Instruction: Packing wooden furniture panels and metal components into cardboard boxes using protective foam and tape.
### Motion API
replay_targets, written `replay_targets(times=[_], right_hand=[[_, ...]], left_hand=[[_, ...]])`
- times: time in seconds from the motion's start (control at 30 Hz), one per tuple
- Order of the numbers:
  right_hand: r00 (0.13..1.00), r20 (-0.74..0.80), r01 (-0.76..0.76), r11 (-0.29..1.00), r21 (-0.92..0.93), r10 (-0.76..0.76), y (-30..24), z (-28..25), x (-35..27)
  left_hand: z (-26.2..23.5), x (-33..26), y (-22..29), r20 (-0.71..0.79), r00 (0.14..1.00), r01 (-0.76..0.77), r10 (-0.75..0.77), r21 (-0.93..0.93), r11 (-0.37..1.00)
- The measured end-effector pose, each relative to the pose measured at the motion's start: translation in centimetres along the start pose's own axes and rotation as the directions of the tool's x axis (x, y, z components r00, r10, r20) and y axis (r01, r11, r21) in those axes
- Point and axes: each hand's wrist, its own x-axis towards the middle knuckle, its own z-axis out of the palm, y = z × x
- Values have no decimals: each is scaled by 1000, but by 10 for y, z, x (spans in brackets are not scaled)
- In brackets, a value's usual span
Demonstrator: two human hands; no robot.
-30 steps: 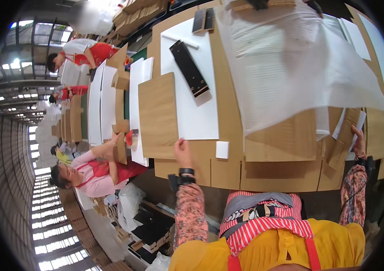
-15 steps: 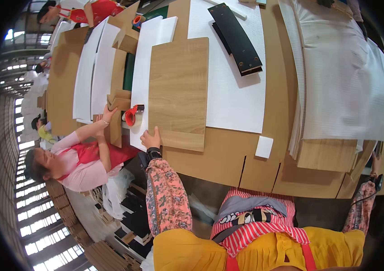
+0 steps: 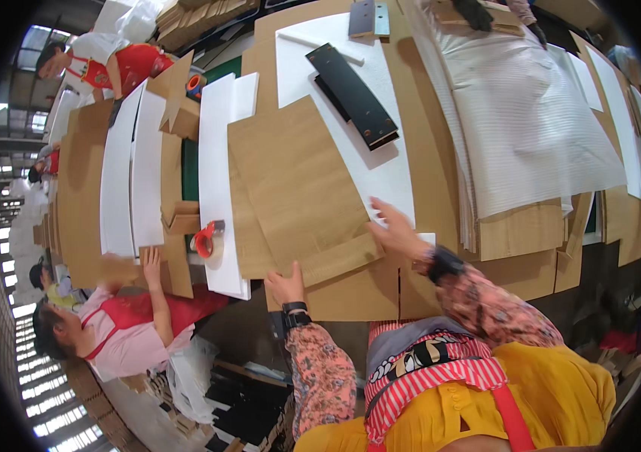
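A wood-grain panel (image 3: 313, 181) lies askew over another wood-coloured panel (image 3: 243, 218), whose left strip shows beneath it. My left hand (image 3: 287, 286) is at the near edge of the panels, thumb and fingers apart. At the right near corner of the upper panel is my right hand (image 3: 399, 233), fingers stretched out and thumb by the edge. Left of the panels, a red tape dispenser (image 3: 206, 239) rests on white foam boards (image 3: 216, 181). A black, board-like piece with holes (image 3: 354, 98) lies on a white foam sheet (image 3: 290, 71) beyond.
A stack of panels under white foam wrap (image 3: 531, 143) stands at right, with cardboard (image 3: 486, 279) along the near edge. A co-worker in pink (image 3: 132, 339) reaches toward cardboard at left. Another person (image 3: 124, 64) works at far left; gloved hands (image 3: 475, 13) show far right.
My right hand has come from the stack at right to the panel in front. A second panel now lies askew there. My left hand has shifted slightly right and nearer; the whole view has turned.
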Motion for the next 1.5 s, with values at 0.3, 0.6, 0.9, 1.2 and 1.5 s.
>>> replay_targets(times=[0.3, 0.6, 0.9, 1.2, 1.5], right_hand=[[861, -57, -508, 857, -91, 505, -17, 48, 23], [934, -287, -216, 976, 27, 214, -58, -130, -100], [696, -692, -274, 962, -8, 192, 51, -353, -109], [722, -683, -398, 873, -280, 111, 89, -408, -104], [674, -735, -417, 780, -466, -79, 87, -410, -116]], left_hand=[[-9, -55, -34, -111, 994, -68, 23, -417, 906], [-18, -245, 35, 67, 997, 8, 44, -628, 778], [36, -263, 290, -55, 828, -455, 558, -647, 612], [60, -294, 337, 20, 838, -421, 545, -613, 669], [53, -292, 341, 89, 788, -505, 609, -473, 722]])
